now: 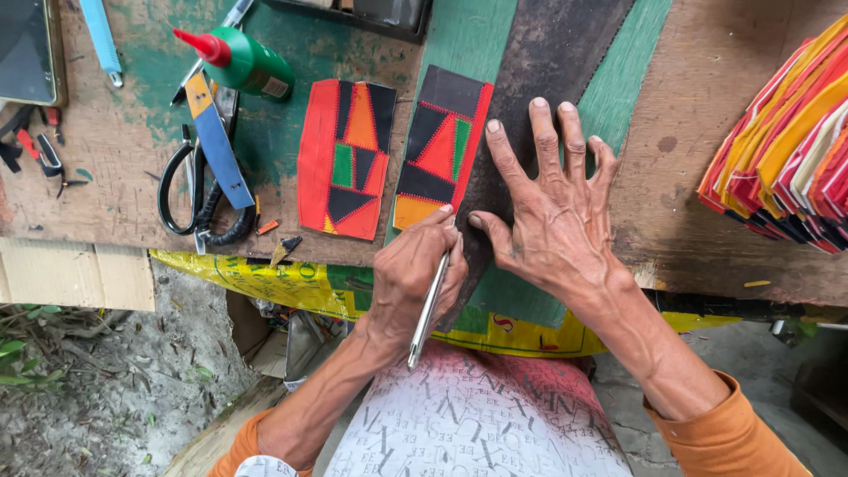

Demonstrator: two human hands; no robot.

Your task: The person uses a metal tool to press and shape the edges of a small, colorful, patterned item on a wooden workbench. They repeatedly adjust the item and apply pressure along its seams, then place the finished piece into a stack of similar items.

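The workbench (pixel 115 177) is rough, worn wood, matt, with patchy green paint rubbed thin. Lying across it under the right hand (pixel 552 221) is a dark strip (pixel 548 62), matt and scuffed, seemingly metal. The left hand (pixel 413 274) grips a smooth, shiny metal pen-like tool (pixel 430 309). Left of the strip lie two stitched patchwork pieces (pixel 346 159), smooth with a slight sheen. Further left are scissors (pixel 199 199) with glossy black handles and a glossy green plastic bottle (pixel 247 62) with a red nozzle. Right of the strip, a stack of coloured sheets (pixel 786 150) looks slick.
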